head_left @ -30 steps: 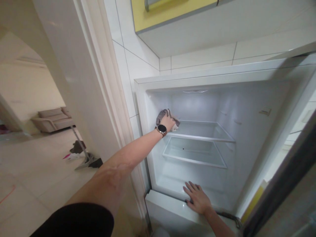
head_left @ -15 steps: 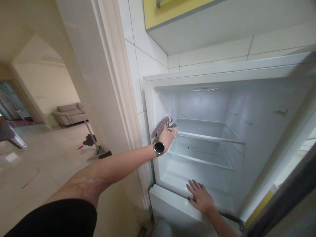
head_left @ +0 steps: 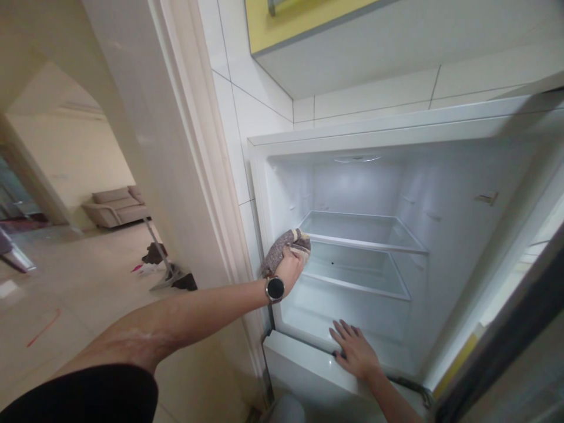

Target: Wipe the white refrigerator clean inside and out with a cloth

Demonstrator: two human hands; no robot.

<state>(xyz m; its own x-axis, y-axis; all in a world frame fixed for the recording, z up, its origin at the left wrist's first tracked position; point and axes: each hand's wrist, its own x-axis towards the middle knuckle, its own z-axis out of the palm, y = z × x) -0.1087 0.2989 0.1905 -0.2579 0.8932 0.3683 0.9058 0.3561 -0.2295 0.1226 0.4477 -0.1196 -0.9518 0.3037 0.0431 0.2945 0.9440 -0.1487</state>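
Note:
An open white fridge [head_left: 361, 188] stands in front of me, with glass shelves [head_left: 352, 241] inside. My left hand [head_left: 291, 269], a watch on its wrist, is closed on a grey-brown cloth [head_left: 278, 251] with pale stripes. The cloth lies against the fridge's left inner wall, by the front ends of the shelves. My right hand [head_left: 358, 352] rests with spread fingers on the lower front edge of the fridge compartment, just above the white lower door [head_left: 304, 361]. Nothing shows in that hand.
A yellow cabinet [head_left: 299, 20] hangs above the fridge. The open fridge door [head_left: 506, 329] stands at the right. Beyond the door frame [head_left: 194, 129] on the left are a sofa [head_left: 115, 205] and a broom with a dustpan [head_left: 176, 277] on the tiled floor.
My left hand has moved the cloth down along the left inner wall, and more of the cloth shows. The right hand stays on the edge. The view has shifted slightly.

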